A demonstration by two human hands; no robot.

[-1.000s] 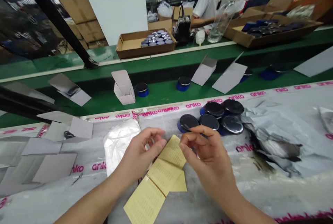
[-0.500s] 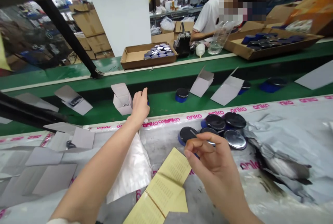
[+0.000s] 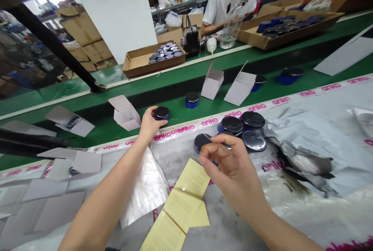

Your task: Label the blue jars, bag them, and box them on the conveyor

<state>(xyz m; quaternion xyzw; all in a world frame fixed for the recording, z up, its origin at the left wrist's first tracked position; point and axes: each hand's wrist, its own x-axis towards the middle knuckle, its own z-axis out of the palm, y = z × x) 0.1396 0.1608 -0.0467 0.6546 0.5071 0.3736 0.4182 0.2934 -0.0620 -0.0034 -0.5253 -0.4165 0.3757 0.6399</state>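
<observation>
My left hand (image 3: 149,124) reaches over the bench edge and grips a blue jar with a black lid (image 3: 161,113) standing on the green belt. My right hand (image 3: 233,169) pinches a thin dark strip (image 3: 225,145) above a cluster of several blue jars with black lids. The nearest of these jars (image 3: 202,142) sits just beyond my fingertips, and another lid (image 3: 254,141) looks shiny silver. A folded yellow printed leaflet (image 3: 186,200) lies under my right hand, and a white plastic bag (image 3: 145,189) lies beside my left forearm.
Grey plastic sheeting (image 3: 309,138) with pink "anko" print covers the bench. Flat and half-folded white cartons (image 3: 212,82) lie on the green belt (image 3: 163,101) and at the bench's left. A co-worker (image 3: 224,4) stands beyond cardboard trays of jars (image 3: 154,60) and a clear glass jug (image 3: 231,27).
My left hand has moved off the leaflet, out to the belt, and closed around a jar there. My right hand keeps its pinch, and the whole view has tilted slightly.
</observation>
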